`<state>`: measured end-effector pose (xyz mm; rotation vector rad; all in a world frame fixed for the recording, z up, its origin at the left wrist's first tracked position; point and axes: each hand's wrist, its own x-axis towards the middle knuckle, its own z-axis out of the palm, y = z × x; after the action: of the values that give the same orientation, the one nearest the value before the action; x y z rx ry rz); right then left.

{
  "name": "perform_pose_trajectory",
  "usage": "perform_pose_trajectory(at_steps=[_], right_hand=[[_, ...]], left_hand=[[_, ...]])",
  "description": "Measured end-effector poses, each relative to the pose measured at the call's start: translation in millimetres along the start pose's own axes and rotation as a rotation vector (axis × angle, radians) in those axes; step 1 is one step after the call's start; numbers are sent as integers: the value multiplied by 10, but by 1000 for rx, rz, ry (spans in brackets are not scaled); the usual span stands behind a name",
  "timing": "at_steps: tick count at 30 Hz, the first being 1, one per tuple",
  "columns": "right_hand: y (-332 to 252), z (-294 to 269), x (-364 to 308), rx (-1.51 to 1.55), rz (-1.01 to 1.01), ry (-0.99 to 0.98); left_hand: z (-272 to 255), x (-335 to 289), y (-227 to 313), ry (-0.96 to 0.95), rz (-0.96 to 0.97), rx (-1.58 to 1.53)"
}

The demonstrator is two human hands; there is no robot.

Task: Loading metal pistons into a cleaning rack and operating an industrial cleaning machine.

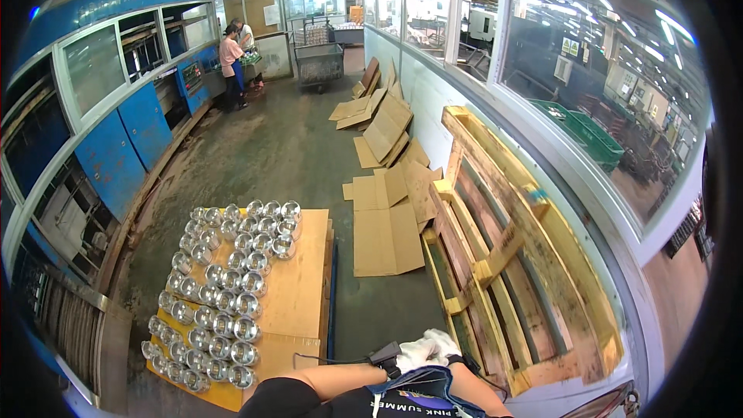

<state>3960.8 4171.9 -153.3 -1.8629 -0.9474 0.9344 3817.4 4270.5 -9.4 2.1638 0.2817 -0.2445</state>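
My left hand [413, 356] and my right hand [440, 343], both in white gloves, meet in front of my body at the lower edge. They touch and overlap, so I cannot make out how the fingers lie or whether anything is between them. A dark device with a cable [385, 354] sits at my left wrist. To the left of my hands, rows of shiny metal pistons [222, 323] stand on a yellow-brown board [306, 263] stacked on a pallet.
Wooden pallets [503, 255] lean against the right wall. Flattened cardboard [387, 228] lies along that side. Blue machine cabinets [112, 147] line the left. Farther off are a grey wheeled bin [320, 66] and two people, one in a pink top [231, 58].
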Motion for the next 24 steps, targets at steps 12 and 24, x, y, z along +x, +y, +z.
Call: perform_pose_trajectory(at_steps=[12, 24], right_hand=[[-743, -273, 2600, 929, 376, 283], [-2400, -1048, 5489, 1329, 221, 46]], left_hand=[[-1417, 1533, -799, 351, -75, 92], [-3861, 2777, -1030, 805, -87, -103]])
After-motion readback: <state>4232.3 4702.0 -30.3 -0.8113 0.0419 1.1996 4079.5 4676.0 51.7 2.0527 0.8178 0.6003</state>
